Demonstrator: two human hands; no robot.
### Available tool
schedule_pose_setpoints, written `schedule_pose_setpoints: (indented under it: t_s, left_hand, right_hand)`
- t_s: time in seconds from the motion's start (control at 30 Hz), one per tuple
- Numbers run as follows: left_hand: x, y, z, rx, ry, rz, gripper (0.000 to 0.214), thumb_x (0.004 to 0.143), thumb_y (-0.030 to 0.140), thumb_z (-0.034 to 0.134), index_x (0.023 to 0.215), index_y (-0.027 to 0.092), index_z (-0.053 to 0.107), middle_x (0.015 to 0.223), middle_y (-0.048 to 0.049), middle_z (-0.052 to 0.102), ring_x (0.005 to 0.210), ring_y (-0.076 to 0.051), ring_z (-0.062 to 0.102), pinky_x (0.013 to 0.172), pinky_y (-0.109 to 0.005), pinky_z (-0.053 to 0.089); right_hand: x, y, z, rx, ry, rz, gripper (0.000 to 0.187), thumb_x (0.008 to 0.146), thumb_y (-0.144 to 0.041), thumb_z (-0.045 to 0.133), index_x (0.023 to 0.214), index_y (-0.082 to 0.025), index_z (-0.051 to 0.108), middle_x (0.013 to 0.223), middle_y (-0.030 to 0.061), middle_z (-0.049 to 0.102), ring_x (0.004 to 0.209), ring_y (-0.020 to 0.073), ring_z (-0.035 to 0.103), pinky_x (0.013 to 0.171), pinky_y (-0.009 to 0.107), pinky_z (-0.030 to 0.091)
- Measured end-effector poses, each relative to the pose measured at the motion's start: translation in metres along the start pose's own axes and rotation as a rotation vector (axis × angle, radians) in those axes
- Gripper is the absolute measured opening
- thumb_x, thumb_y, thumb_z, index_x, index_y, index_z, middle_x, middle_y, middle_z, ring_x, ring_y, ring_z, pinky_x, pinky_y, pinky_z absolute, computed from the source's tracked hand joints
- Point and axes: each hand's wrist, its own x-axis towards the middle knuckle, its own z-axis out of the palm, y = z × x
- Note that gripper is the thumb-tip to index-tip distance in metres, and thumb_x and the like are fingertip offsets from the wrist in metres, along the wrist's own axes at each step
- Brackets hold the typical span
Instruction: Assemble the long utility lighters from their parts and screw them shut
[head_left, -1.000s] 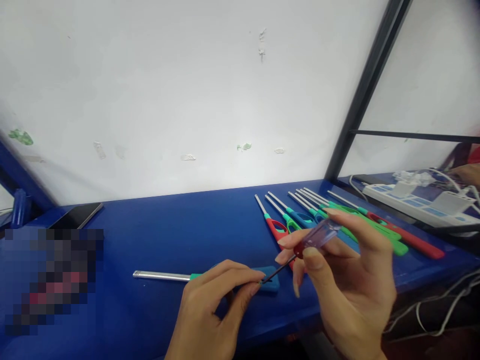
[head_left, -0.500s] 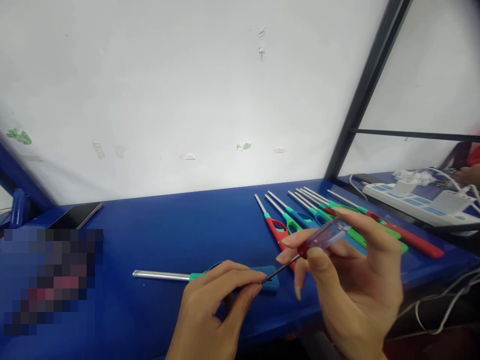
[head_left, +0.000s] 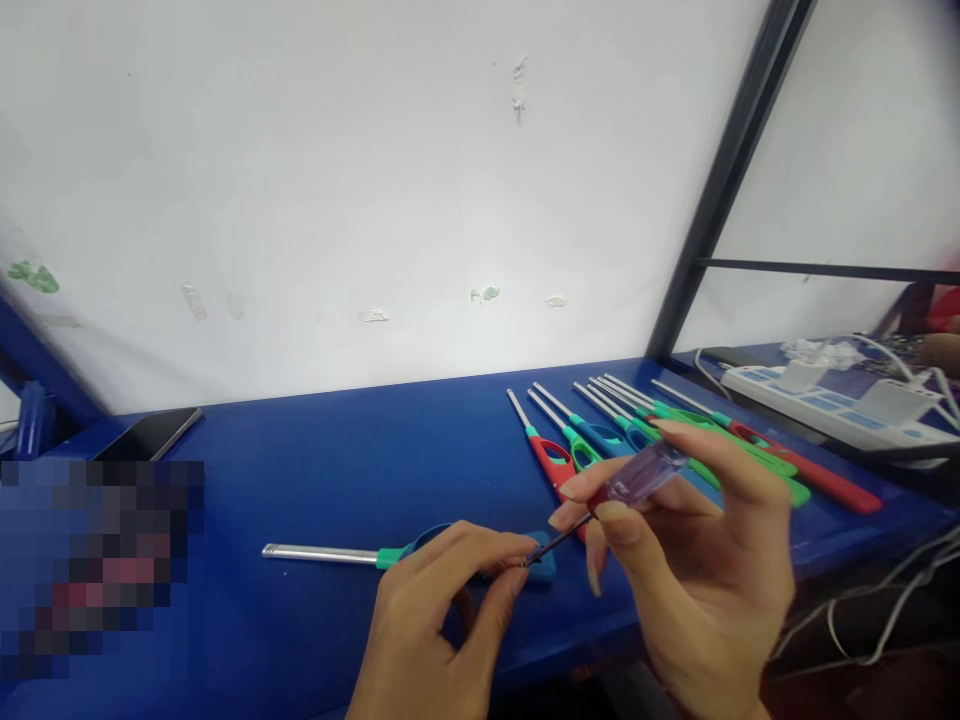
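Note:
My right hand (head_left: 697, 540) grips the clear purple-red handle of a screwdriver (head_left: 641, 478) between thumb and fingers. Its thin dark shaft slants down to the left, and the tip meets the pinched thumb and forefinger of my left hand (head_left: 450, 600). Whatever those fingertips hold at the tip is too small to make out. Beneath my left hand a blue long-necked lighter (head_left: 326, 555) lies flat on the blue table (head_left: 360, 470), its metal tube pointing left. My fingers hide much of its handle.
Several more long lighters, in red, green and blue, lie in a row, among them a red one (head_left: 840, 482). A white power strip (head_left: 832, 405) with plugs and cables is at the right. A dark phone (head_left: 154, 435) rests at the left, near a blurred-out patch. A white wall (head_left: 337, 180) stands behind.
The screwdriver handle and my right hand have shifted slightly left and down. Both hands keep their grips, and the view has drifted a little. The lighters have not moved on the table.

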Motion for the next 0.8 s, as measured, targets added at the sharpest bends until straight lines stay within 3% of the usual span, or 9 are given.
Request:
schedule_pose_setpoints:
  t_s: [0.17, 0.3, 0.53, 0.7, 0.8]
  left_hand:
    - [0.008, -0.001, 0.010, 0.015, -0.029, 0.086, 0.032, 0.101, 0.010, 0.064, 0.118, 0.035, 0.075, 0.100, 0.0086, 0.079, 0.074, -0.006, 0.070, 0.071, -0.014, 0.055]
    - [0.016, -0.006, 0.020, 0.071, -0.035, 0.160, 0.040, 0.098, 0.006, 0.063, 0.126, 0.034, 0.071, 0.106, 0.0059, 0.079, 0.089, -0.011, 0.074, 0.082, -0.021, 0.057]
    - [0.021, -0.017, 0.030, 0.240, -0.078, 0.074, 0.034, 0.093, 0.003, 0.069, 0.114, 0.029, 0.072, 0.102, 0.0039, 0.079, 0.091, -0.020, 0.073, 0.083, -0.033, 0.056]
    - [0.019, -0.020, 0.031, 0.254, -0.141, -0.040, 0.025, 0.095, 0.004, 0.067, 0.105, 0.027, 0.071, 0.100, 0.0029, 0.079, 0.090, -0.021, 0.075, 0.082, -0.033, 0.055]
    - [0.019, -0.020, 0.032, 0.222, -0.181, -0.071, 0.029, 0.096, 0.004, 0.065, 0.112, 0.028, 0.071, 0.103, 0.0033, 0.078, 0.093, -0.020, 0.076, 0.083, -0.032, 0.055]
  right_hand:
    - [0.002, 0.000, -0.005, -0.076, 0.014, -0.040, 0.046, 0.096, -0.011, 0.076, 0.135, -0.034, 0.064, 0.093, -0.0008, 0.075, 0.073, 0.0179, 0.074, 0.047, 0.027, 0.055]
    - [0.006, 0.004, -0.012, -0.146, -0.062, -0.051, 0.054, 0.094, -0.005, 0.075, 0.137, -0.036, 0.065, 0.097, -0.0014, 0.076, 0.075, 0.0164, 0.074, 0.051, 0.026, 0.058]
    - [0.011, 0.017, -0.022, -0.305, -0.216, 0.051, 0.048, 0.098, -0.014, 0.075, 0.136, -0.042, 0.066, 0.107, -0.0032, 0.078, 0.083, 0.0151, 0.075, 0.064, 0.026, 0.060]
    - [0.010, 0.020, -0.023, -0.342, -0.264, 0.081, 0.044, 0.099, -0.019, 0.075, 0.135, -0.043, 0.067, 0.099, -0.0053, 0.078, 0.078, 0.0128, 0.073, 0.063, 0.024, 0.057]
    - [0.009, 0.021, -0.025, -0.334, -0.266, 0.092, 0.044, 0.099, -0.017, 0.073, 0.135, -0.042, 0.067, 0.099, -0.0055, 0.078, 0.076, 0.0122, 0.073, 0.063, 0.024, 0.057]
